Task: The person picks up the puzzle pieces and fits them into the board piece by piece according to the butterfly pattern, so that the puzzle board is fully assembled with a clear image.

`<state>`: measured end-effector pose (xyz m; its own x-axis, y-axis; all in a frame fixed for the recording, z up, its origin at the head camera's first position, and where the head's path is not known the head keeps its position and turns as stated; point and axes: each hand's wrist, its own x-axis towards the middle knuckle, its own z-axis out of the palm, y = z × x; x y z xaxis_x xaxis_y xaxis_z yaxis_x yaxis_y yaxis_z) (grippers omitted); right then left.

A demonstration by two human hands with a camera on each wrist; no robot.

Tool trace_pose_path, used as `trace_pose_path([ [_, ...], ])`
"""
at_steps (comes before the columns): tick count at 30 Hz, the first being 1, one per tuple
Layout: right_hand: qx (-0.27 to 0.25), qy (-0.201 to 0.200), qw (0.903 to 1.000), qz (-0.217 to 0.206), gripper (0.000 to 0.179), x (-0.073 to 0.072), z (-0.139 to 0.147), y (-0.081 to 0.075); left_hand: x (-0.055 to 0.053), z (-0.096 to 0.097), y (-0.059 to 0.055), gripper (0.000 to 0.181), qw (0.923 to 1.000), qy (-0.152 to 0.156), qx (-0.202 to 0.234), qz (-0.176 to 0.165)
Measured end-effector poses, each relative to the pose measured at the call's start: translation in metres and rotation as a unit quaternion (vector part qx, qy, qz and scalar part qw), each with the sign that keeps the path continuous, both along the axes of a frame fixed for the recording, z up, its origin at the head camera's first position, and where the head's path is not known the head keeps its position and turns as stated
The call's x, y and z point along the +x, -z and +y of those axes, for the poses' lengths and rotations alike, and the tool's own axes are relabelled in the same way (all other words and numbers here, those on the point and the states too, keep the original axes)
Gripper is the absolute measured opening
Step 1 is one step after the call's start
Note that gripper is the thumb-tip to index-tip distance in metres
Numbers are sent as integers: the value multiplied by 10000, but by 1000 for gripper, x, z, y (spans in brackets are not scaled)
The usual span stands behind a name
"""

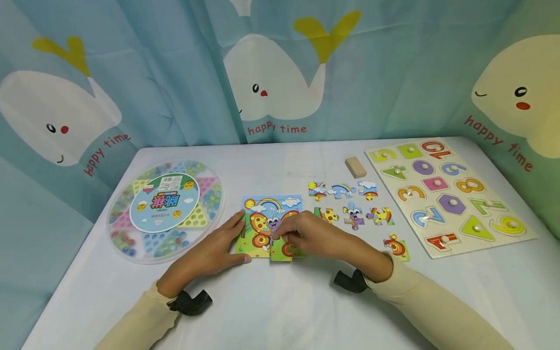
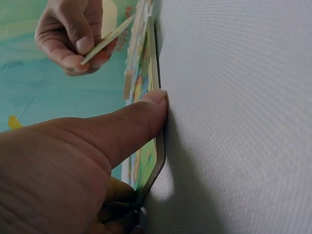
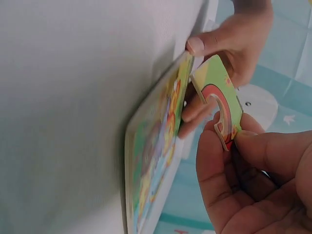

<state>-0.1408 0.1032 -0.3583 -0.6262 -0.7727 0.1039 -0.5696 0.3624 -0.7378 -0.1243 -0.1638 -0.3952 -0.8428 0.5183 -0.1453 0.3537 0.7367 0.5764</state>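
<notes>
My right hand [image 1: 315,236] pinches a green jigsaw piece [image 3: 214,80] with a red curl on it between thumb and fingers. In the right wrist view the piece is tilted and raised over the butterfly puzzle board [image 1: 251,247]. Flat on the table, the board shows a butterfly, a rainbow and a sun. My left hand [image 1: 214,248] grips its near left corner, thumb [image 2: 146,109] on the near edge and fingers along the left side. Part of the board's right half is hidden behind my right hand.
Several loose jigsaw pieces [image 1: 353,216] lie right of the board, one [image 1: 397,247] nearer the front. A wooden block [image 1: 356,167] sits behind them. At right is a number-and-shape peg board [image 1: 437,189]; at left, a round bead-game case [image 1: 166,214]. A whale-print curtain [image 1: 393,73] hangs behind.
</notes>
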Motion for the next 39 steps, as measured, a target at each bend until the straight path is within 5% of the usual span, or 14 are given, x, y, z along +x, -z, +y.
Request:
trace_pose_path([
  [7, 20, -198, 9997, 168, 23, -3, -21, 3, 0, -2, -1, 92, 10000, 2, 11, -1],
  [15, -7, 267, 9992, -292, 18, -10, -31, 2, 0, -1, -1, 93, 10000, 79, -5, 5],
  [39, 270, 895, 9952, -278, 14, -24, -53, 8, -1, -3, -2, 92, 9997, 249, -65, 50],
])
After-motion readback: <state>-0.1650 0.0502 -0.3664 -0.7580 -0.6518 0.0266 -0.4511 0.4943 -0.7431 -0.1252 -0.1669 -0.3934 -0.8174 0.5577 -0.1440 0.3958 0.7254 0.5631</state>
